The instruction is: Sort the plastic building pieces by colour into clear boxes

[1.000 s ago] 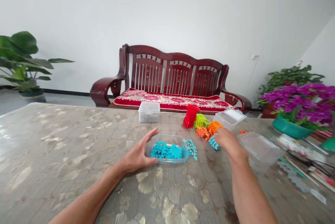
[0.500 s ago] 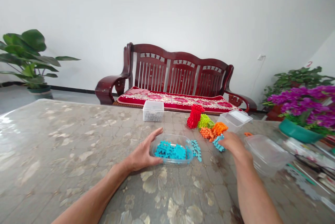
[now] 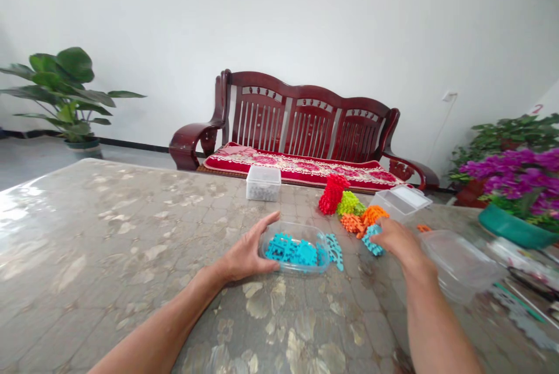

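A clear oval tub [image 3: 301, 226] holds blue notched pieces [image 3: 290, 250]. My left hand [image 3: 250, 250] grips its left end, thumb on the near rim and fingers on the far side. One blue piece [image 3: 335, 250] lies against the tub's right side. Farther right, my right hand [image 3: 396, 238] has its fingers on a small blue stack [image 3: 373, 240]. Beside that stack sit orange pieces [image 3: 374, 214], a yellow-green cluster [image 3: 349, 203] and a red stack [image 3: 333, 193].
Behind the tub stands a clear box [image 3: 263, 183] with grey contents. An open clear box [image 3: 399, 202] and a clear container [image 3: 460, 260] are at the right, near a teal flower pot [image 3: 515, 227]. A wooden bench [image 3: 301, 120] stands beyond the table.
The whole view has shifted, so everything appears slightly farther right. My right hand sits a little higher over the blue stack, which now shows more. My left hand keeps its hold on the tub.
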The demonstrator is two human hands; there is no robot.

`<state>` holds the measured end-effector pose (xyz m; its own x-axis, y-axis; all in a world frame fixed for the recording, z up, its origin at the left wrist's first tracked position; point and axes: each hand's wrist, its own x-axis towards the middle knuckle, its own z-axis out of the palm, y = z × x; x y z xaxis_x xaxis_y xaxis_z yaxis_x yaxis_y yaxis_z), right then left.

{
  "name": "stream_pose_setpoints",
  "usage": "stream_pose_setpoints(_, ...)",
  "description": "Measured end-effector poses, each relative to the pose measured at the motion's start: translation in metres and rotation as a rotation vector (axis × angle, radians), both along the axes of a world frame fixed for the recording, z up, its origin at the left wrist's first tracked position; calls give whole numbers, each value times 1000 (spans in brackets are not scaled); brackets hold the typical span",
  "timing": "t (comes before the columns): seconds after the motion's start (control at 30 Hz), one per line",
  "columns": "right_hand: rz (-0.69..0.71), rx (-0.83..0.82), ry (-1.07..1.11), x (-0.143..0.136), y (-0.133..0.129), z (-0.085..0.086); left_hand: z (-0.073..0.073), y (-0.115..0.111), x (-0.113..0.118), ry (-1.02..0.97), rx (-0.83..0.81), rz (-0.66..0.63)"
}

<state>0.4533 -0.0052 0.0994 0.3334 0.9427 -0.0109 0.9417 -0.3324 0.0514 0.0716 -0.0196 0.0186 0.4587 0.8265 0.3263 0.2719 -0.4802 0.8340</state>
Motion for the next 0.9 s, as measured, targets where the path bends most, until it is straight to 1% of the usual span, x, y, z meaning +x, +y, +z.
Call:
stream_pose_setpoints(0.03, 54, 32, 40, -6, -1, 5, 0, 0, 0, -2, -1, -1)
stream_pose_setpoints(0.07, 136, 68, 94, -14, -3, 10, 1, -1, 0, -5, -3, -3)
stream_pose_setpoints(0.13, 354, 137, 214, -36, -8, 18, 1, -1, 0, -11, -5, -6)
stream_pose_setpoints(0.2, 542, 161, 297, -61, -15, 21, 2, -1, 0, -6, -7, -8)
stream_pose_setpoints(0.23, 623, 150, 328, -73, -19, 21, 2, -1, 0, -4, -5, -8)
stream_pose_setpoints(0.3, 743, 112, 367, -94, -25, 17, 2, -1, 1, 0, 1, -9)
stream_pose_setpoints(0.37, 817, 69, 381, -108, -28, 10, 2, -1, 1, -1, 9, -11)
stream_pose_setpoints(0.43, 853, 23, 393, -113, -29, 3, 2, -1, 2, -5, 12, -16)
stream_pose_setpoints(0.53, 847, -33, 430, -109, -25, -3, 2, -1, 2, -13, 1, -21)
stream_pose_setpoints(0.63, 797, -20, 451, -105, -20, -5, 0, -1, 1, -16, -11, -13)
stream_pose_setpoints(0.7, 762, 13, 460, -108, -19, -4, -1, 0, 1, -9, -11, -7)
stream_pose_setpoints(0.8, 752, 74, 510, -123, -20, -3, -3, 0, 0, 3, -8, 1)
stream_pose_setpoints(0.9, 805, 138, 585, -144, -23, -6, -3, 0, 0, -6, -2, 4)
